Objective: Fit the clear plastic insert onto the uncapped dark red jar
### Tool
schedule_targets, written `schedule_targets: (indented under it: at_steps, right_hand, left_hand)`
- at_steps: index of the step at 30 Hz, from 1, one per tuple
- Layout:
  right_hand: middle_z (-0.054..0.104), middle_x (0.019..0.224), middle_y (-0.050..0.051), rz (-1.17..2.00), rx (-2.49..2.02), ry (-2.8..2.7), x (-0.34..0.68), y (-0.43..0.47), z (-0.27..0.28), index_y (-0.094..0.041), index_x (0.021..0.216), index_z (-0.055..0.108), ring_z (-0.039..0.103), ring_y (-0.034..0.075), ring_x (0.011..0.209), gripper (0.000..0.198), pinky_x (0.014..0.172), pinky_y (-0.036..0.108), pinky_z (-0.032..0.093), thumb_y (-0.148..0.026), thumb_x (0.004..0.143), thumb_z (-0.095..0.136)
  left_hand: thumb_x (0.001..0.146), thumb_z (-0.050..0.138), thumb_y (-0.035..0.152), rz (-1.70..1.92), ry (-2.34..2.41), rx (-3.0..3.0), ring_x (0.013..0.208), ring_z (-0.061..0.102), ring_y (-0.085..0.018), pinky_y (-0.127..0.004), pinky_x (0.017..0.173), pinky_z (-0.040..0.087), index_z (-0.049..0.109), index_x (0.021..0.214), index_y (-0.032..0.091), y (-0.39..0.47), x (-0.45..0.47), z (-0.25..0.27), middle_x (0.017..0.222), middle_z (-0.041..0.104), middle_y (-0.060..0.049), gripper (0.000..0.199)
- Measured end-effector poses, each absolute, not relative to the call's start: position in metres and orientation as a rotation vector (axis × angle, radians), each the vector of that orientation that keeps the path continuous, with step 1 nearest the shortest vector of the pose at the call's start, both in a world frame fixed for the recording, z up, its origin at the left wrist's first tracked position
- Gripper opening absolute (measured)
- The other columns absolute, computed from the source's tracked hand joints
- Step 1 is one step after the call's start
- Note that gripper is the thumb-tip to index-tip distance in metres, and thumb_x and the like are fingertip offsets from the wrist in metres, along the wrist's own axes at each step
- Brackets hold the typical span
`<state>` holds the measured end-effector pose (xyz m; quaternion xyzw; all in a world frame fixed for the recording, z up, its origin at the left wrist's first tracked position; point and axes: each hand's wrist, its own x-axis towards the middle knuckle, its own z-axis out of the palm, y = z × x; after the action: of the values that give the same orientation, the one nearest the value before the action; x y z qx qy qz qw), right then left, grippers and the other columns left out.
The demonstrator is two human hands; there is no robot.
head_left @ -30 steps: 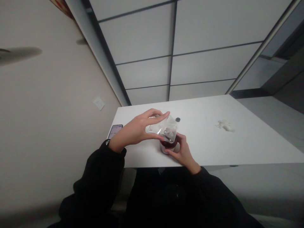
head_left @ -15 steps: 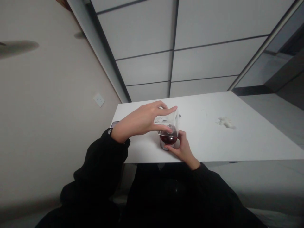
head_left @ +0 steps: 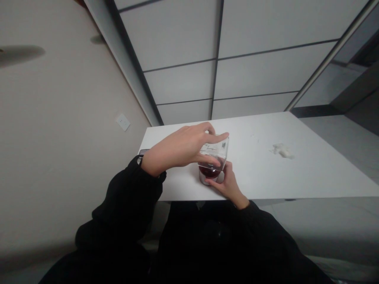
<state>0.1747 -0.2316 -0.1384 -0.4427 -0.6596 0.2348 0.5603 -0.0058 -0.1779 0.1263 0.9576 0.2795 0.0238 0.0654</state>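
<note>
My left hand (head_left: 189, 142) comes in over the table from the left. Its thumb and fingers are closed round a clear plastic box (head_left: 224, 149), which is held tilted. Just below sits a dark red, glossy round object (head_left: 208, 172) in a clear container (head_left: 203, 180) near the table's front edge. My right hand (head_left: 231, 184) grips this container from the right side, thumb in front. The lower rim of the plastic box overlaps the top of the red object; I cannot tell whether they touch.
A crumpled white tissue (head_left: 282, 150) lies on the right of the white table (head_left: 260, 173). A dark flat object (head_left: 143, 151) shows behind my left wrist. A socket (head_left: 122, 122) is on the left wall, with white panels (head_left: 183, 86) behind the table.
My left hand has moved slightly to the right with the clear plastic box, which is tilted more. The right hand and the red object stay nearly in place.
</note>
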Motion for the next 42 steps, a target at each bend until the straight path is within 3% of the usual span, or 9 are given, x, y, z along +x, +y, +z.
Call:
schedule_targets:
  at_steps: [17, 23, 29, 34, 42]
  right_hand:
    - [0.068, 0.129, 0.015, 0.567, -1.059, -1.544, 0.176, -0.232, -0.140, -0.026, 0.143, 0.043, 0.072, 0.037, 0.119, 0.086, 0.100, 0.060, 0.061, -0.058, 0.078, 0.090]
    - [0.066, 0.134, 0.016, 0.555, -1.065, -1.544, 0.176, -0.231, -0.144, -0.027, 0.146, 0.043, 0.070, 0.038, 0.124, 0.089, 0.104, 0.062, 0.060, -0.059, 0.077, 0.090]
    - [0.063, 0.147, 0.018, 0.515, -0.969, -1.583, 0.173, -0.229, -0.136, -0.029, 0.156, 0.039, 0.067, 0.038, 0.134, 0.091, 0.111, 0.061, 0.058, -0.052, 0.083, 0.088]
    - [0.059, 0.155, 0.020, 0.565, -0.908, -1.599, 0.172, -0.230, -0.131, -0.027, 0.158, 0.037, 0.062, 0.037, 0.143, 0.089, 0.116, 0.060, 0.054, -0.045, 0.086, 0.087]
    - [0.057, 0.157, 0.021, 0.578, -0.877, -1.604, 0.172, -0.230, -0.131, -0.029, 0.157, 0.034, 0.059, 0.036, 0.146, 0.088, 0.116, 0.061, 0.054, -0.041, 0.088, 0.087]
  left_hand:
    - [0.099, 0.069, 0.058, 0.154, 0.837, 2.901, 0.097, 0.066, -0.021, -0.030, 0.089, 0.045, 0.056, 0.157, 0.027, -0.177, -0.008, 0.121, 0.135, 0.066, -0.010, 0.067]
    - [0.097, 0.073, 0.054, 0.318, 0.827, 2.749, 0.114, 0.066, -0.025, -0.036, 0.101, 0.047, 0.056, 0.157, 0.028, -0.169, -0.023, 0.108, 0.137, 0.067, -0.010, 0.067]
    - [0.089, 0.082, 0.057, 0.672, 0.768, 2.384, 0.124, 0.065, -0.028, -0.044, 0.109, 0.052, 0.059, 0.154, 0.036, -0.157, -0.051, 0.069, 0.137, 0.068, -0.009, 0.071]
    - [0.079, 0.088, 0.064, 0.828, 0.794, 1.861, 0.137, 0.062, -0.033, -0.046, 0.110, 0.055, 0.046, 0.163, 0.037, -0.162, -0.066, 0.018, 0.154, 0.056, -0.012, 0.098]
    - [0.081, 0.059, 0.093, 1.107, 0.843, 1.347, 0.137, 0.063, -0.037, -0.040, 0.098, 0.060, 0.038, 0.162, 0.025, -0.172, -0.070, -0.045, 0.154, 0.052, -0.022, 0.107]
